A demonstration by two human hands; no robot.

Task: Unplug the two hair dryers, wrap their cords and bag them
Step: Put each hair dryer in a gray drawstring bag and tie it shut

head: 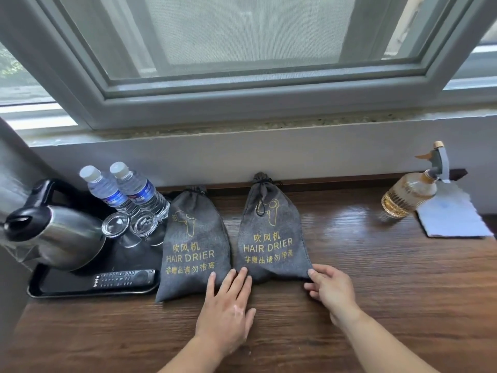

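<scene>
Two grey drawstring bags printed "HAIR DRIER" in gold lie side by side on the wooden desk, tops drawn closed toward the wall. The left bag [192, 246] and the right bag [271, 232] both look full; no hair dryer or cord shows outside them. My left hand [228, 310] lies flat on the desk with straight fingers touching the near edges of both bags. My right hand [332, 289] pinches the near right corner of the right bag.
A black tray [80, 288] at the left holds a steel kettle [53, 230], two water bottles [129, 192], two glasses [129, 224] and a remote [123, 277]. A spray bottle [411, 189] and a white pad [451, 216] sit at the right. The window sill runs behind.
</scene>
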